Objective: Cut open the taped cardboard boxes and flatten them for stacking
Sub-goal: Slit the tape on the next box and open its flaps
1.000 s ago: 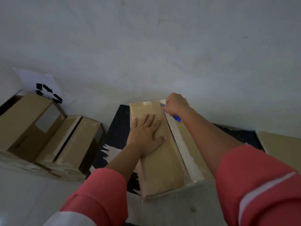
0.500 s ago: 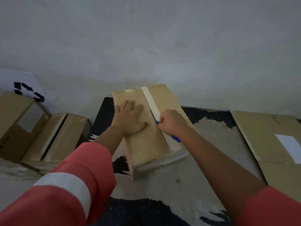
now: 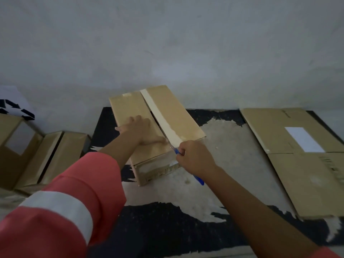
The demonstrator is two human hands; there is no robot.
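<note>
A long brown cardboard box (image 3: 175, 112) lies on the black and grey mat (image 3: 186, 226) against the wall. A pale strip of tape (image 3: 162, 120) runs along its top seam, and a dark slit shows beside the tape. My left hand (image 3: 139, 130) presses flat on the left flap of the box. At the near end of the seam my right hand (image 3: 193, 157) grips a blue-handled cutter (image 3: 199, 180). Its blade meets the tape at the box's near top edge.
A flattened cardboard sheet (image 3: 301, 164) with a white label lies on the mat to the right. Two more boxes (image 3: 37, 155) stand at the left, with a white sheet bearing a black recycling mark (image 3: 16, 108) behind them. The grey wall (image 3: 167, 43) rises just behind.
My right hand has drawn the cutter along the taped seam from the far end to the near end. My left hand has slid toward me along the left flap.
</note>
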